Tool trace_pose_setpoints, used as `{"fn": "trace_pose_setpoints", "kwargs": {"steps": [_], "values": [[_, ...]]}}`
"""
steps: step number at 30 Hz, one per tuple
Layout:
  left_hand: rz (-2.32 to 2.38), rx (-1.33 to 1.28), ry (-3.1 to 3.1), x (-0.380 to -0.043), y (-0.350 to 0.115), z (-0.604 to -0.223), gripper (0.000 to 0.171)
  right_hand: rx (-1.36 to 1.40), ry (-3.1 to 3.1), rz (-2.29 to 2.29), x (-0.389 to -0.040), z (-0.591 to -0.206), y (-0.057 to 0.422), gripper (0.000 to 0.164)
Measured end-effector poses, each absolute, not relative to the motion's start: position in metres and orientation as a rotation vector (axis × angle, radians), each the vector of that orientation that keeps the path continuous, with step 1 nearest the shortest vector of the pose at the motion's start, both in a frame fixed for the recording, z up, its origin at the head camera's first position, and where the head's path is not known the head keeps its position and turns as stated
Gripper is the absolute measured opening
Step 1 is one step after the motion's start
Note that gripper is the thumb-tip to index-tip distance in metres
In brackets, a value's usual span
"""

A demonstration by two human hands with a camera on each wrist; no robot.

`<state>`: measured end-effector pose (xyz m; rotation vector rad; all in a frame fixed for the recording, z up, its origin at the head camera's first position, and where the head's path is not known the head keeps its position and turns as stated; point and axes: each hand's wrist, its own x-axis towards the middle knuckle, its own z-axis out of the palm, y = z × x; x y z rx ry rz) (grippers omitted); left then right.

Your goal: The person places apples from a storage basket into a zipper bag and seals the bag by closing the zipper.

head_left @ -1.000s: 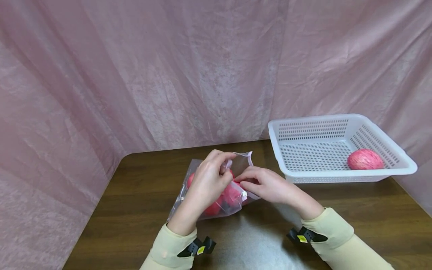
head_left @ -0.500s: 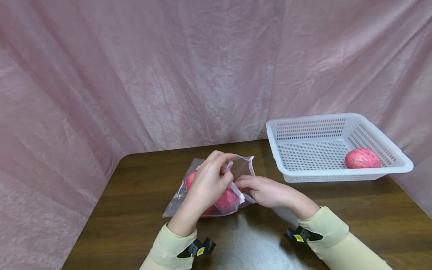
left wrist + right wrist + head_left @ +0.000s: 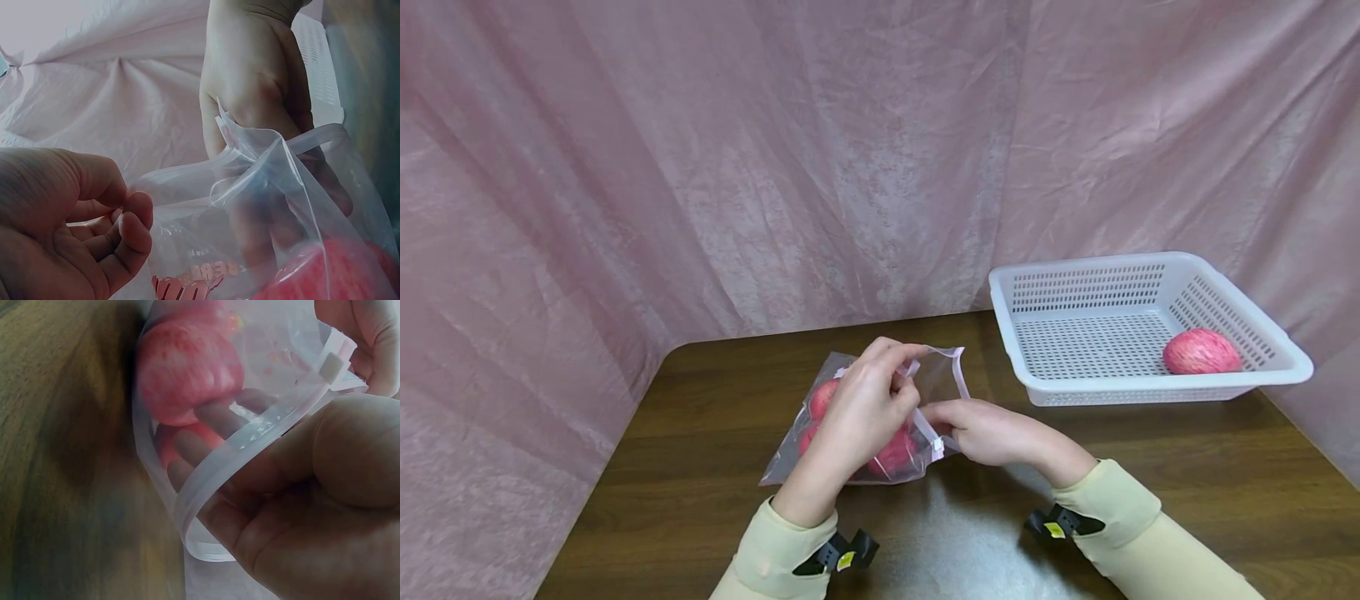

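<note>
We are pinching the zip bag point(image 3: 790, 461) by its mouth point(image 3: 959, 375) with our left hand point(image 3: 865, 400). Before and left of this grip, apples point(image 3: 895, 454) are lying inside; just right, our right hand point(image 3: 996, 429) is sitting partly within. Farther right, a basket point(image 3: 1112, 386) is standing on the table point(image 3: 700, 442), holding another apple point(image 3: 1202, 352). Behind, a curtain point(image 3: 850, 167) is hanging.

Table point(image 3: 685, 467): brown, wood-grained; its far left corner is curving and its near middle is shining pale. Directly on it: one bag point(image 3: 936, 379), clear, pale-edged, is lying at the middle, its mouth opening toward the right; one basket point(image 3: 1157, 386), white, perforated, is standing at the far right, apart from the bag.
</note>
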<state>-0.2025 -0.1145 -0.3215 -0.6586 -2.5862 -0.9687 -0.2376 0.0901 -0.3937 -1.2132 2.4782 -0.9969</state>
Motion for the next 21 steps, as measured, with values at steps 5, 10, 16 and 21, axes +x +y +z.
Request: {"fn": "trace_pose_setpoints", "kwargs": {"steps": [5, 10, 16, 21], "values": [[-0.977, -0.668, -2.590, -0.2021, -0.1156, -0.3218, 0.047, -1.198, 2.462, -1.000, -0.2398, -0.3949, 0.0874, 0.052], [-0.977, -0.679, -2.588, -0.2016, -0.1165, -0.3206, 0.047, -1.191, 2.398, -1.047, -0.2403, -0.3949, 0.0862, 0.056], [-0.963, -0.678, -2.598, -0.2017, -0.1162, -0.3200, 0.047, -1.162, 2.299, -1.125, -0.2416, -0.3962, 0.0892, 0.064], [-0.964, -0.678, -2.594, -0.2018, -0.1164, -0.3195, 0.045, -1.141, 2.294, -1.139, -0.2423, -0.3962, 0.0911, 0.066]]}}
